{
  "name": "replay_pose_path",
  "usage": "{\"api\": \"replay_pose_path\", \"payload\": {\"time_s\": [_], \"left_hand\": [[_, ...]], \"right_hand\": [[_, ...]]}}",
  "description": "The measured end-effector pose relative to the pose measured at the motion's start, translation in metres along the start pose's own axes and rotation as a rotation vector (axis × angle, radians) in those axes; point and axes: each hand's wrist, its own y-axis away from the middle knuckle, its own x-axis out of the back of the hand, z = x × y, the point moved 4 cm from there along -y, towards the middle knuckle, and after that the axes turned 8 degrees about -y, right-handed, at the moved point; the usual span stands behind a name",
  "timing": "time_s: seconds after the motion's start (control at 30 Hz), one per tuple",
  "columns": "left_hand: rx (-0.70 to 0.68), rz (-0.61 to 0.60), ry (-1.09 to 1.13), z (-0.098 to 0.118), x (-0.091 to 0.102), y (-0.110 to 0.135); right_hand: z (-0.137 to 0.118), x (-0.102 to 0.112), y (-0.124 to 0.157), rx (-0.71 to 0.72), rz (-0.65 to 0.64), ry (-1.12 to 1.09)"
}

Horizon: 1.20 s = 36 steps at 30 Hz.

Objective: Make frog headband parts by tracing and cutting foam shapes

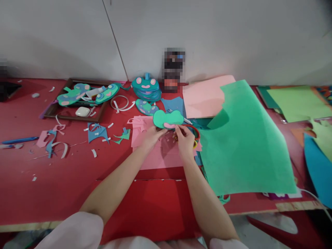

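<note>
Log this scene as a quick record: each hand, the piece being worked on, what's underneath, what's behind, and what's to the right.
Left hand: gripping the green cutout near its lower left
Right hand: fingertips at the pink strip's right end; exact grip unclear
Workpiece: green cutout, pink strip along its lower edge
Underneath: pink sheets on a red table
Behind: stacked face cutouts
Right: large green sheet

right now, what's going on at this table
A person's left hand holds a green cutout by its lower edge, while the right hand touches a small pink piece against it. Both hands are above pink sheets. Face-like cutouts lie farther back, and a large green sheet spreads to the right.
</note>
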Motion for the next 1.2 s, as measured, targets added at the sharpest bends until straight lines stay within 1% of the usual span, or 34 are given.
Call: {"api": "replay_pose_path", "payload": {"time_s": [0.1, 0.27, 0.5, 0.67, 0.73, 0.8, 0.83, 0.9, 0.93, 1.0, 1.03, 1.13, 1.2], "left_hand": [[0.011, 0.013, -0.019, 0.001, 0.001, 0.002], [0.028, 0.017, 0.136, 0.001, -0.003, 0.003], [0.078, 0.047, 0.123, -0.002, -0.003, 0.005], [0.089, 0.055, 0.206, 0.002, -0.005, 0.006], [0.098, 0.064, 0.243, 0.002, -0.005, 0.005], [0.111, 0.085, 0.256, 0.002, -0.005, 0.005], [0.117, 0.102, 0.25, 0.001, -0.005, 0.006], [0.128, 0.141, 0.219, 0.001, -0.005, 0.007], [0.132, 0.153, 0.2, 0.001, -0.005, 0.007], [0.133, 0.152, 0.147, 0.0, -0.005, 0.008], [0.129, 0.141, 0.107, -0.001, -0.005, 0.008], [0.104, 0.112, -0.013, -0.003, -0.004, 0.006], [0.086, 0.117, -0.016, -0.004, -0.002, 0.005]], "right_hand": [[0.0, 0.0, -0.001, 0.014, -0.009, 0.001], [0.001, 0.001, 0.0, 0.021, -0.009, 0.012], [-0.005, -0.004, 0.005, 0.105, -0.057, 0.05], [0.0, -0.004, 0.003, 0.082, -0.044, 0.05], [-0.001, -0.001, 0.002, 0.09, -0.001, 0.028], [-0.007, 0.005, 0.004, 0.161, 0.091, 0.046], [-0.012, 0.009, 0.006, 0.229, 0.148, 0.088], [-0.025, 0.015, 0.012, 0.422, 0.244, 0.243], [-0.031, 0.015, 0.015, 0.519, 0.255, 0.339], [-0.036, 0.011, 0.019, 0.635, 0.209, 0.512], [-0.035, 0.008, 0.02, 0.655, 0.16, 0.579], [-0.026, -0.003, 0.019, 0.628, -0.007, 0.652], [-0.022, -0.008, 0.019, 0.603, -0.072, 0.63]]}}
